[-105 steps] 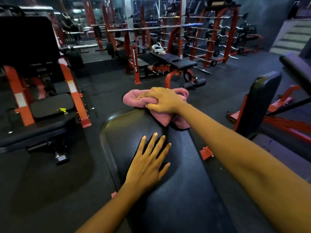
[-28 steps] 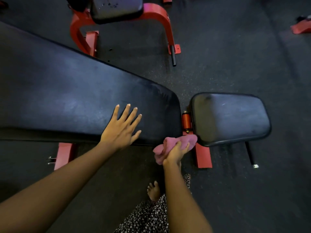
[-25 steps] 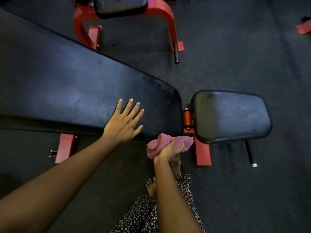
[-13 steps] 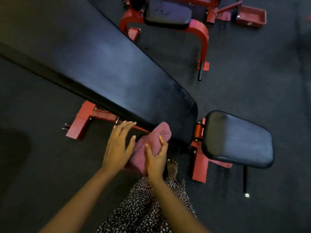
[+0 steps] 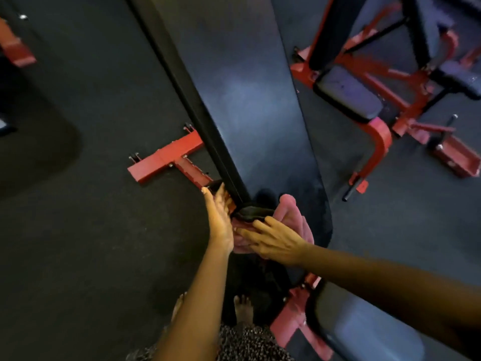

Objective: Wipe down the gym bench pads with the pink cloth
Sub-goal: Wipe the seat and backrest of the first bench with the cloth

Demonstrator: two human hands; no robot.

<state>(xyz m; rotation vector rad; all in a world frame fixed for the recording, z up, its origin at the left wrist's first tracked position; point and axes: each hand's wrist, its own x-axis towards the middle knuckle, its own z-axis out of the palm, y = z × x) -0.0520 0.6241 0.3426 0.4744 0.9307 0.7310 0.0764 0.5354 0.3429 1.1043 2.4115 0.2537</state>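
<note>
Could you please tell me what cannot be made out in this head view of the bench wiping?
- pink cloth: mostly covered by the right hand and left hand.
- Long back pad: far end cut off by the top edge.
- seat pad: cut off by the bottom edge.
- Neighbouring machine: blurred.

Black long bench pad with a dull bluish sheen. Pink cloth at that pad's near corner. Red steel frame left of the pad; red again on the machine to its right. Dark charcoal floor. Black-and-white speckled print on the garment below the pad's near end.
</note>
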